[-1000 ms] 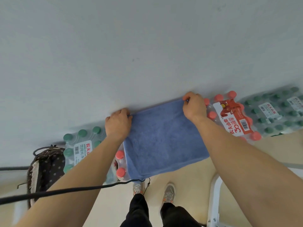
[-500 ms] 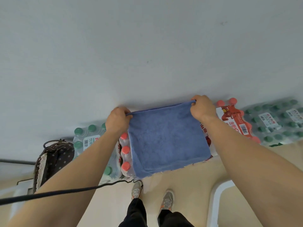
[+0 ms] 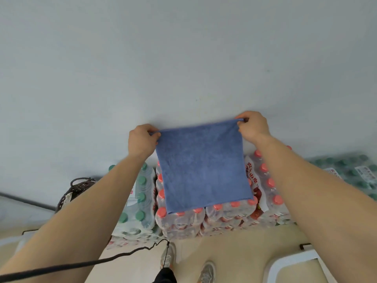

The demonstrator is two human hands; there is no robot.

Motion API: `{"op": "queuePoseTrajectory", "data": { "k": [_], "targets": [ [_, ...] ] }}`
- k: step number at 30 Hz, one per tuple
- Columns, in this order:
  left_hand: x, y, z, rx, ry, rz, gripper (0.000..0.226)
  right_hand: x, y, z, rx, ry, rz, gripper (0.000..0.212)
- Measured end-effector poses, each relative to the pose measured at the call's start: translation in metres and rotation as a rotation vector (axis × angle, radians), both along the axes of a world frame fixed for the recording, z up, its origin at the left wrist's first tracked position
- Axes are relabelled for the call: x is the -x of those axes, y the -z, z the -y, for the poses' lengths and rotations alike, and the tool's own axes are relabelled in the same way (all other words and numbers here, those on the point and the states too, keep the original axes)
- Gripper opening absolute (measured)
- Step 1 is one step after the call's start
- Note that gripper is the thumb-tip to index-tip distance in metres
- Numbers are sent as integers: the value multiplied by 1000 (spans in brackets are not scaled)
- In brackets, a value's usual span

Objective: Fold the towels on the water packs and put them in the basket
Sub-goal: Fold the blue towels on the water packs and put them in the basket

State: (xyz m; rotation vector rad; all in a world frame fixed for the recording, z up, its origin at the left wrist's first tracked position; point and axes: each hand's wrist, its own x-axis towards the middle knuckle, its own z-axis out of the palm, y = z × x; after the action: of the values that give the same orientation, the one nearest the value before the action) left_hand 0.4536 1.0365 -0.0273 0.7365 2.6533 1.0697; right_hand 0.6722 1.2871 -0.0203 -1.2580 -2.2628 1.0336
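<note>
Several water packs [image 3: 224, 219] sit below both grips; the blue towel [image 3: 204, 170] hangs between them, soft, light and limp. Left grip [image 3: 141, 139] and right grip [image 3: 253, 125] each pinch a top corner, likely the best hold for folding.

Light: scene is being lit brightly, evenly; source cannot be told.
Shadows: a soft one is being cast on the wall [image 3: 183, 58] behind the towel [image 3: 204, 170].
Glare: mild sheen is being thrown off the water packs [image 3: 183, 223].
Edges: both forearms [image 3: 85, 217] are being stretched by lens distortion.
Blur: green-capped pack [image 3: 350, 170], far right, is being smeared.
</note>
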Motion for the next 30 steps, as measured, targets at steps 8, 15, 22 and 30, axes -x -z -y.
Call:
{"op": "queuePoseTrajectory", "data": {
  "k": [8, 15, 22, 30],
  "targets": [
    [-9, -5, 18, 29, 81, 1, 7, -14, 4, 3, 102, -26, -11, 30],
    [-45, 35, 47, 200, 222, 98, 11, -51, 57, 23, 141, -6, 62, 22],
    [-61, 57, 63, 409, 388, 105, 13, -81, 99, 42, 116, 10, 158, 25],
    [-67, 72, 67, 567, 611, 28, 10, -104, 121, 69, 126, 15, 215, 20]
  ]
}}
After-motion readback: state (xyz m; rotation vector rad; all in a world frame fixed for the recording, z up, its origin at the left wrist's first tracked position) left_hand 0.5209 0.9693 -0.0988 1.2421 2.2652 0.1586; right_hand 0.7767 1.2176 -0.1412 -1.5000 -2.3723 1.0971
